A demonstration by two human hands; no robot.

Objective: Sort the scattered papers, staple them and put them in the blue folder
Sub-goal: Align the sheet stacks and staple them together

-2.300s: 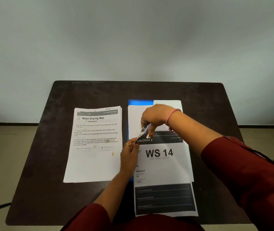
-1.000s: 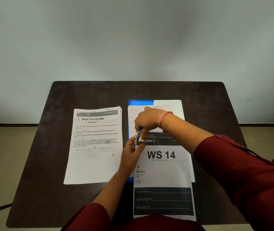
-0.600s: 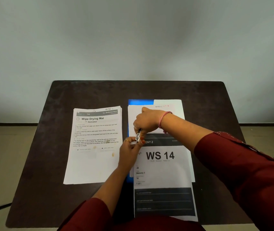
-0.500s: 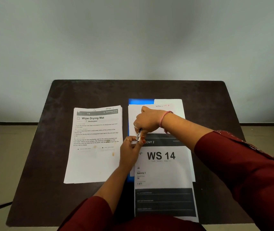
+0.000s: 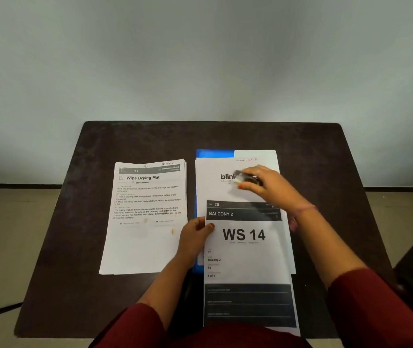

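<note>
Pinching white "WS 14" sheets [image 5: 245, 247], left hand [image 5: 195, 237]; right hand [image 5: 263, 183] grips blurred stapler [image 5: 244, 177].

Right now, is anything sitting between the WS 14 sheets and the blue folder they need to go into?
Yes. A white blink sheet and another white page lie on the blue folder, under the WS 14 sheets. The right hand holds the stapler above them.
</note>
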